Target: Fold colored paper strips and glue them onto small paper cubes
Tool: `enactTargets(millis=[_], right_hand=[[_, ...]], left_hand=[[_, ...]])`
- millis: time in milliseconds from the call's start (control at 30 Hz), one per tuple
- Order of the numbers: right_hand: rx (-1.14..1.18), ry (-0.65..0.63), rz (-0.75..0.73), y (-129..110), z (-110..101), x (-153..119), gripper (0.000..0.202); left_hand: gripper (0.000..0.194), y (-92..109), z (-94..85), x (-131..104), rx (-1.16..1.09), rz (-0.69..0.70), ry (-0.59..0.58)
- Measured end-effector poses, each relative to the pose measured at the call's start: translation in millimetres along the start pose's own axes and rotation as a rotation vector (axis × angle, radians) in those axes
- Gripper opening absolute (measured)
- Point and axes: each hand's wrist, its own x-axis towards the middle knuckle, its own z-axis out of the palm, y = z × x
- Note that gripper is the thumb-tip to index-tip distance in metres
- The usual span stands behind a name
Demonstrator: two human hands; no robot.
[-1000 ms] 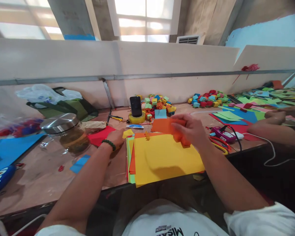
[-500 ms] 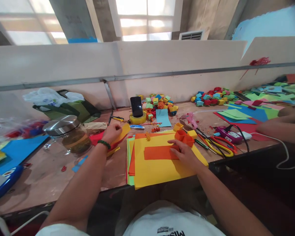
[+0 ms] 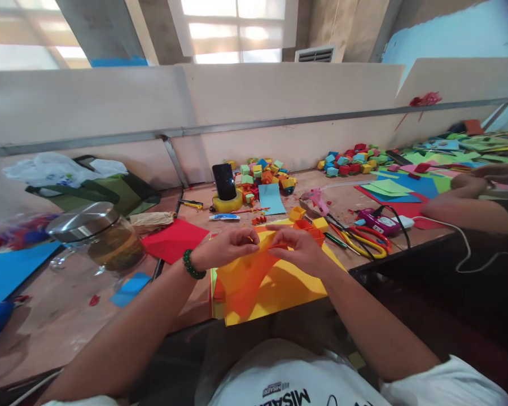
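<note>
My left hand (image 3: 231,246), with a green bead bracelet at the wrist, pinches a yellow paper piece (image 3: 232,276) that hangs over the stack. Facing it, my right hand (image 3: 294,248) has its fingers pinched on an orange paper strip (image 3: 254,282), blurred where it overlaps the yellow piece. Below both hands lies a large yellow sheet (image 3: 296,287) on other coloured sheets at the table's front edge. Small open orange and yellow paper boxes (image 3: 297,213) stand just behind my right hand.
A glass jug (image 3: 114,245), red paper (image 3: 173,239) and blue paper (image 3: 130,288) lie left. A phone (image 3: 224,182) leans on yellow tape, near piles of paper cubes (image 3: 350,163). Right are a pink glue gun (image 3: 318,201), scissors (image 3: 375,248), a purple power strip (image 3: 379,223) and another person's hands (image 3: 469,183).
My left hand has come right from the red paper with the yellow piece. My right hand has lifted the orange strip, and both hands now meet above the stack. The view has shifted slightly.
</note>
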Motion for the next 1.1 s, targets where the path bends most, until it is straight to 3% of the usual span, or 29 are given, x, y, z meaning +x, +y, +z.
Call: enactTargets(millis=[200,333,500,633,700,833,967,1100], right_hand=[[-0.034,0.202,0.122,34.2,2.7,2.8,0.029],[-0.138,0.195,0.187,44.5,5.2,0.2,0.042],[-0.293,0.112,0.114,48.3,11.7,-1.8,0.014],[-0.417,0.037,0.109,55.5,13.2,1.3,0.015],[-0.490,0.072,0.075,59.8,11.6,-0.1,0.025],[-0.631,0.153,-0.149,54.3,3.2,-23.9,0.061],[-0.863,-0.124,-0.191,36.4,-6.4,-68.0,0.083],[-1.014,-0.309,-0.085,31.8,-6.6,-87.7,0.096]], left_hand=[[0.035,-10.6,-5.7,-3.2,0.166,-0.200,0.054],[0.033,-25.4,-7.6,-8.3,0.114,-0.303,0.063],[0.027,-38.1,-2.6,-15.4,0.044,-0.264,0.181],[0.025,-48.6,-1.6,-15.4,0.010,-0.238,0.212],[0.025,-53.0,-4.2,-14.4,-0.019,-0.211,0.294],[0.025,-57.7,-18.6,-13.1,-0.223,-0.128,0.641],[0.028,-59.4,-34.2,-12.3,-0.490,-0.014,0.915],[0.030,-60.8,-34.6,-11.6,-0.585,-0.025,0.887]])
